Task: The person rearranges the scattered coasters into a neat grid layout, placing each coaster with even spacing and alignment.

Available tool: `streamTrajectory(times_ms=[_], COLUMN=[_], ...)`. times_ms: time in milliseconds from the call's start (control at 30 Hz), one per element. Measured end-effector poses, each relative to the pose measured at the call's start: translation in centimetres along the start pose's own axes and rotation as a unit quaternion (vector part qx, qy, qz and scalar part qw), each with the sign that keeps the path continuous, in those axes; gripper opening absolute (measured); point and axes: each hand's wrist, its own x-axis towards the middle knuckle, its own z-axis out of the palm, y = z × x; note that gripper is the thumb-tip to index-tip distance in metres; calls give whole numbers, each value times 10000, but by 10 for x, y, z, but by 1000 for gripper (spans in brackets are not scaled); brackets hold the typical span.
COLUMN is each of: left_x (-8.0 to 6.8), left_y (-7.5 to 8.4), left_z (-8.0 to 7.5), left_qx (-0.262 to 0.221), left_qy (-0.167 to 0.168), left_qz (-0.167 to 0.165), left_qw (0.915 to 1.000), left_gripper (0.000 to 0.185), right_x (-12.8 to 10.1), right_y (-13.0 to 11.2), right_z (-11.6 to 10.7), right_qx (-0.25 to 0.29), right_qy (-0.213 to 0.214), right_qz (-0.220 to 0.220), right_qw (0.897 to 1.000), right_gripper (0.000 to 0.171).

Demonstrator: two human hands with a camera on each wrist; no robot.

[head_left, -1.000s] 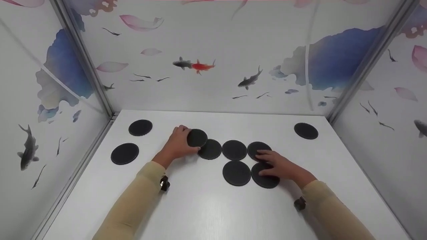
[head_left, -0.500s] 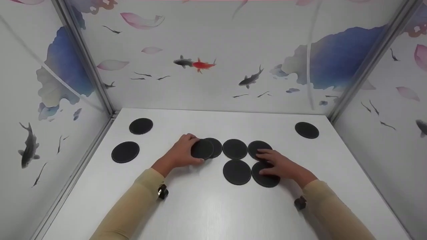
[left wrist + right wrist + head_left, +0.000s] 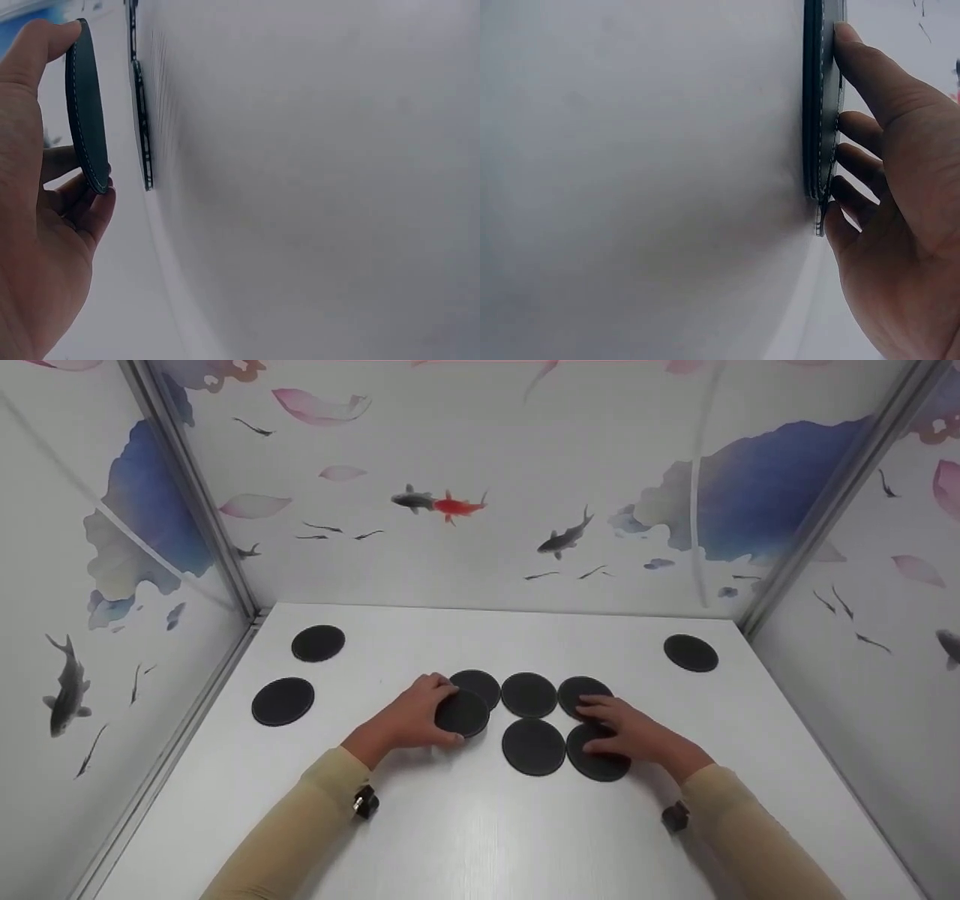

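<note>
Several round black coasters lie on a white table [image 3: 465,825]. My left hand [image 3: 441,711] pinches one coaster [image 3: 463,714] by its edge, thumb on the near side and fingers on the far side. The left wrist view shows this held coaster [image 3: 86,112] lifted off the table, with a flat coaster [image 3: 142,127] behind it. It overlaps the front of the leftmost coaster [image 3: 478,686] in the back row. My right hand [image 3: 594,725] lies flat on two coasters, one behind [image 3: 576,690] and one in front [image 3: 600,765]. Two more coasters [image 3: 529,694] [image 3: 533,746] sit between the hands.
Two separate coasters [image 3: 318,643] [image 3: 283,701] lie at the left of the table and one [image 3: 691,652] at the far right corner. Walls printed with fish and petals enclose the table on the left, back and right.
My left hand has carried its coaster toward me and slightly right, from behind the leftmost row coaster to its near side. The right hand has stayed put.
</note>
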Motion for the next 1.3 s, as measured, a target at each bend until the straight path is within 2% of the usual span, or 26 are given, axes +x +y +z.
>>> streamTrajectory(times_ms=[267, 700, 1300], left_x=[-6, -12, -15], left_y=[9, 20, 25], left_z=[5, 9, 14], left_qx=[-43, 62, 36], left_qy=[-226, -344, -574], left_qz=[133, 120, 125], left_qw=[9996, 9993, 9983], left_gripper=[97, 97, 98], right_x=[-2, -2, -1], right_y=[0, -1, -4], right_z=[0, 1, -3], right_qx=[47, 84, 44], right_qy=[55, 52, 13], right_qz=[-52, -75, 30], right_qw=[10000, 9999, 10000], right_gripper=[75, 75, 76])
